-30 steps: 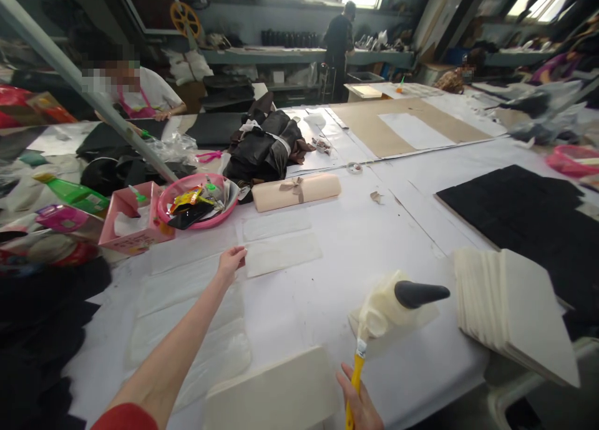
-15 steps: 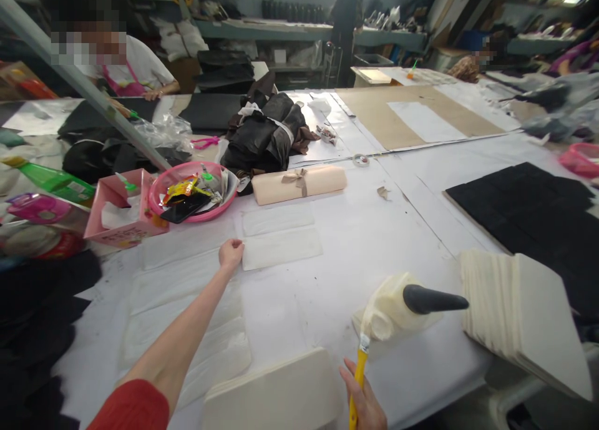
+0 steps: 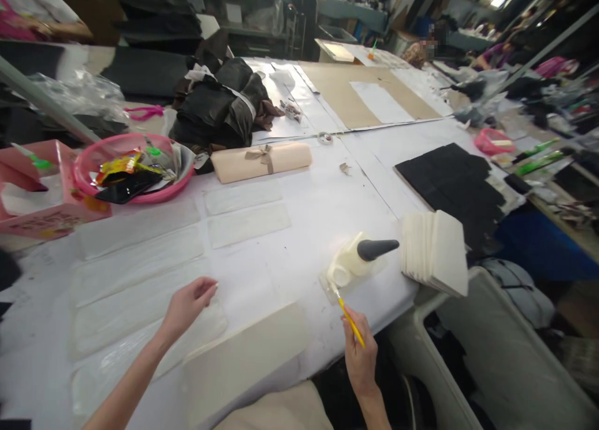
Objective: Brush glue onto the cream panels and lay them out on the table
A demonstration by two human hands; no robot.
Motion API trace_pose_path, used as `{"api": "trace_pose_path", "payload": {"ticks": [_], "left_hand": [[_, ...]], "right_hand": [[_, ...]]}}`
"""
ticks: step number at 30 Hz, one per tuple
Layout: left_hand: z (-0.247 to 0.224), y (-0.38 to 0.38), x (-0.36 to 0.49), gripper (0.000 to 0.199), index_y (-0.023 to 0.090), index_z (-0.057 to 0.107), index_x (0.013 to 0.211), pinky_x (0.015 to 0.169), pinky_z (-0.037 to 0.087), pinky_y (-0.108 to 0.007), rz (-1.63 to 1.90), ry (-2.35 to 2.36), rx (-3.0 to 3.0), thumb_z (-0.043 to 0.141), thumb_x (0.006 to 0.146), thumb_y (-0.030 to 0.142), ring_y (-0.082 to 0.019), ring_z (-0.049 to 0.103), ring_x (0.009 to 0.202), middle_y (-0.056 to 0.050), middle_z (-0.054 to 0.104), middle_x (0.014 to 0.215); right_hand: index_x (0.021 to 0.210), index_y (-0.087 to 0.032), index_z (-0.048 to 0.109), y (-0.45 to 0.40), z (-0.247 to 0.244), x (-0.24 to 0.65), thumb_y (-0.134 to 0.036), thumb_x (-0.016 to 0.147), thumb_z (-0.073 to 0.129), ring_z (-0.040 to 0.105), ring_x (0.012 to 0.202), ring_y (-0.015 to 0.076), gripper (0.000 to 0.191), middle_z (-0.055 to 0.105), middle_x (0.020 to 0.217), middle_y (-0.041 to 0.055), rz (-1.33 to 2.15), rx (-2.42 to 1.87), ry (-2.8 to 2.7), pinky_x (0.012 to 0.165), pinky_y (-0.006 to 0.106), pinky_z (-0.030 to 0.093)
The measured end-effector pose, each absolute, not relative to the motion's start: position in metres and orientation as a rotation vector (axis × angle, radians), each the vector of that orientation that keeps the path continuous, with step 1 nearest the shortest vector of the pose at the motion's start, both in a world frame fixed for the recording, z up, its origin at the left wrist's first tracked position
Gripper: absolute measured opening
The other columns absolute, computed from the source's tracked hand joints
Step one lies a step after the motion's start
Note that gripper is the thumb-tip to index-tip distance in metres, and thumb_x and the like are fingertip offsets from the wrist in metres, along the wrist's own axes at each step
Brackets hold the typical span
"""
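Observation:
My left hand [image 3: 191,305] hovers over flat translucent rectangular sheets [image 3: 135,286] laid in rows. Its fingers are curled together, with nothing visible in them. Two smaller pale pieces [image 3: 248,225] lie beyond it. My right hand [image 3: 361,342] grips a yellow-handled brush [image 3: 349,317]. The brush's bristle end meets the round mouth of a cream plastic bottle [image 3: 352,255]. This bottle has a dark cone-shaped part [image 3: 377,249] pointing right and rests on its side. Between my hands, near the table edge, lies a stack of cream boards [image 3: 246,364].
Another stack of cream boards [image 3: 435,249] sits at the table's right edge, beside black sheets [image 3: 449,180]. A pink basin [image 3: 135,193], a pink box [image 3: 47,215], a peach roll [image 3: 281,158] and a black bundle [image 3: 219,102] line the far side. A large grey bin [image 3: 486,355] stands lower right.
My left hand has left the corner of a pale piece and drawn back toward me. My right hand still holds the brush at the bottle's mouth. The view has swung right.

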State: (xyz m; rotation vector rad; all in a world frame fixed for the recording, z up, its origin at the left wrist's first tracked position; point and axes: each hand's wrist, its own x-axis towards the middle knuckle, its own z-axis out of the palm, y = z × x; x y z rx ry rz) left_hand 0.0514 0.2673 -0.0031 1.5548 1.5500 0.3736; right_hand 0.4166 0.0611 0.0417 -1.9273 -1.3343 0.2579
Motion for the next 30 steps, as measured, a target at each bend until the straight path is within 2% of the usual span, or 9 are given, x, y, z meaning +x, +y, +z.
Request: {"api": "trace_pose_path", "payload": {"ticks": [5, 10, 17, 23, 30], "left_hand": [[0.002, 0.145, 0.017, 0.046, 0.023, 0.064, 0.076, 0.055, 0.044, -0.029, 0.313, 1.704, 1.349, 0.056, 0.066, 0.068, -0.018, 0.058, 0.050, 0.002, 0.064, 0.057], [-0.004, 0.085, -0.001, 0.059, 0.021, 0.063, 0.076, 0.050, 0.041, -0.031, 0.332, 1.892, 1.109, 0.058, 0.056, 0.076, -0.019, 0.053, 0.046, 0.002, 0.060, 0.049], [-0.016, 0.066, -0.001, 0.064, 0.016, 0.062, 0.075, 0.045, 0.038, -0.028, 0.502, 1.793, 0.771, 0.067, 0.047, 0.074, -0.016, 0.049, 0.045, 0.000, 0.059, 0.049], [-0.016, 0.065, -0.001, 0.058, 0.016, 0.064, 0.072, 0.049, 0.045, -0.029, 0.546, 1.783, 0.694, 0.073, 0.043, 0.065, -0.020, 0.059, 0.055, -0.004, 0.064, 0.056], [-0.020, 0.065, -0.005, 0.053, 0.016, 0.066, 0.073, 0.051, 0.047, -0.029, 0.557, 1.743, 0.685, 0.073, 0.048, 0.062, -0.019, 0.060, 0.058, -0.004, 0.066, 0.061]], "right_hand": [[0.110, -0.018, 0.061, 0.061, 0.047, 0.434, -0.033, 0.097, 0.044, 0.067, 0.087, 0.0193, 0.027, 0.067, 0.097, 0.0087, 0.194, -2.016, -1.250, 0.079, 0.032, 0.053], [0.110, -0.017, 0.064, 0.084, 0.036, 0.447, -0.039, 0.097, 0.042, 0.066, 0.089, 0.0202, 0.033, 0.069, 0.097, 0.0099, 0.115, -2.013, -1.416, 0.079, 0.031, 0.051], [0.113, -0.019, 0.066, 0.102, 0.022, 0.460, -0.041, 0.100, 0.031, 0.066, 0.086, 0.0214, 0.043, 0.070, 0.098, 0.0116, 0.121, -2.108, -1.706, 0.074, 0.031, 0.050], [0.114, -0.022, 0.065, 0.094, 0.029, 0.466, -0.036, 0.099, 0.038, 0.066, 0.086, 0.0202, 0.034, 0.070, 0.095, 0.0091, 0.107, -2.083, -1.873, 0.071, 0.028, 0.049], [0.109, -0.021, 0.066, 0.067, 0.042, 0.467, -0.034, 0.097, 0.044, 0.066, 0.087, 0.0194, 0.028, 0.070, 0.094, 0.0077, 0.125, -2.029, -1.900, 0.074, 0.027, 0.049]]}}
